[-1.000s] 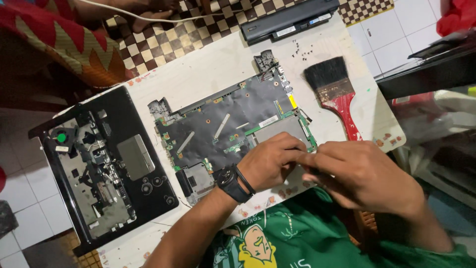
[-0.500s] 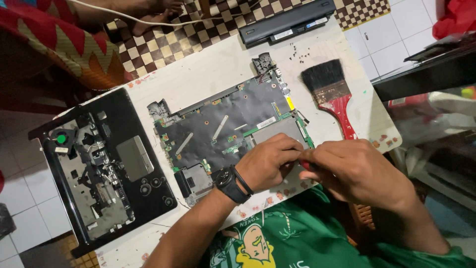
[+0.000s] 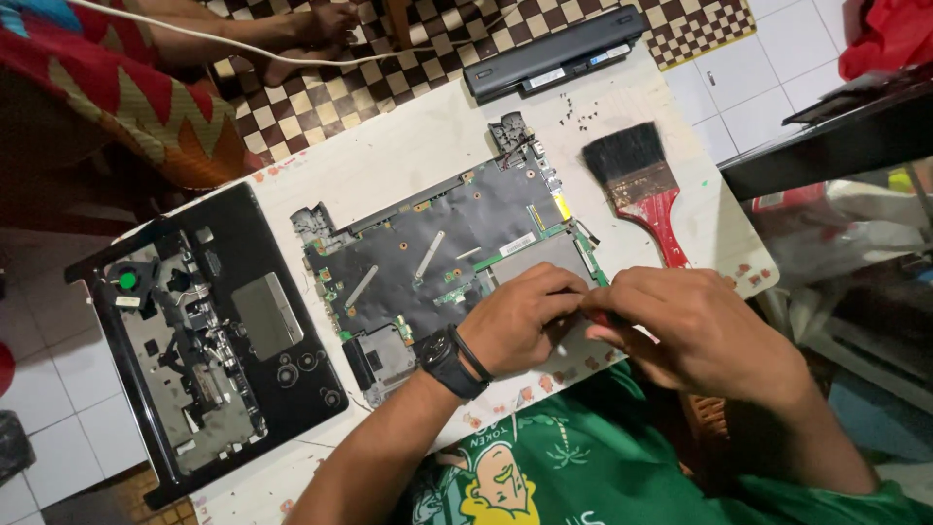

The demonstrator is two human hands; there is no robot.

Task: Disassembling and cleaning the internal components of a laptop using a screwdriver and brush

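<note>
A dark laptop motherboard lies flat on the white table. Both my hands meet over its near right corner. My left hand, with a black watch on the wrist, rests on the board with its fingers curled toward the right hand; what they pinch is hidden. My right hand is closed around a small tool, of which only a red bit shows between the fingers. The board's corner under the hands is covered.
A black laptop bottom case lies at the left. A red-handled paintbrush lies right of the board, a long black battery at the far edge, with several tiny screws near it. Another person's feet rest on a checkered mat.
Both hands stay at the same corner of the board; only the fingers shift slightly. Nothing else on the table has moved.
</note>
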